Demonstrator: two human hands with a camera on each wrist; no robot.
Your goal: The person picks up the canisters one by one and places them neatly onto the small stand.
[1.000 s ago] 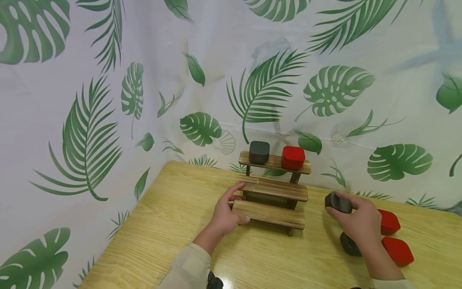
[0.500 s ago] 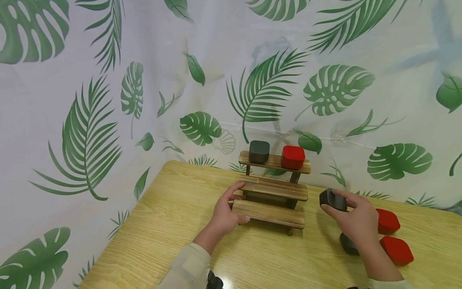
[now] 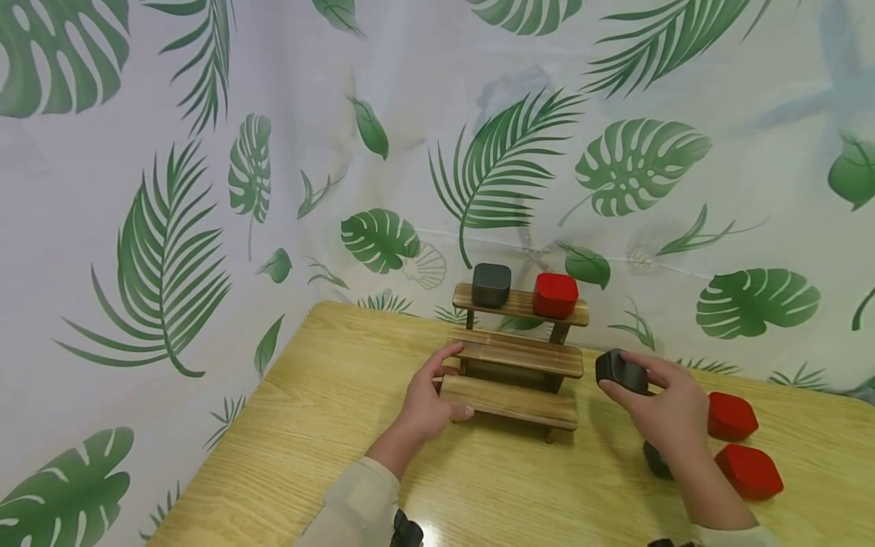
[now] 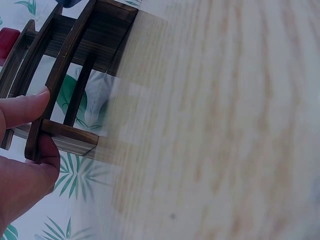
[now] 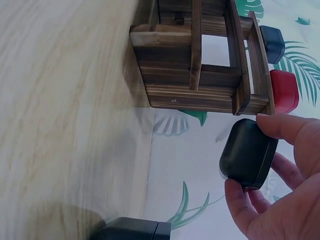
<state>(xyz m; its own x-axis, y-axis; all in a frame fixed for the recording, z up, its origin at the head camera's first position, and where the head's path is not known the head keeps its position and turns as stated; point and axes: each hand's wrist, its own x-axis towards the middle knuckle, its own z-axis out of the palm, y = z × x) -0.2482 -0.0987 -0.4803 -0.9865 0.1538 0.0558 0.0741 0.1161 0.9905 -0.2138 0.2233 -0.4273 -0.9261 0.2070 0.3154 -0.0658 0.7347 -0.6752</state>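
Note:
A three-tier wooden display stand (image 3: 514, 352) stands on the table near the wall. My left hand (image 3: 425, 403) grips its left end; in the left wrist view the thumb (image 4: 31, 106) and a finger pinch one of its boards. On the top tier sit a dark grey rounded box (image 3: 491, 286) and a red rounded box (image 3: 556, 296). To the right of the stand, my right hand (image 3: 673, 410) holds a black rounded box (image 5: 247, 155) between thumb and fingers, raised off the table. The middle and lowest tiers bear nothing.
Beyond the right hand lie two red rounded boxes, one farther back (image 3: 733, 416) and one nearer (image 3: 750, 472). Another black box (image 3: 656, 460) is partly hidden under the right wrist. A leaf-patterned cloth (image 3: 403, 152) hangs behind the wooden table (image 3: 273, 456).
My right hand has moved left and slightly farther back with the black box, closer to the stand. My left hand has kept its grip, and the stand has stayed put.

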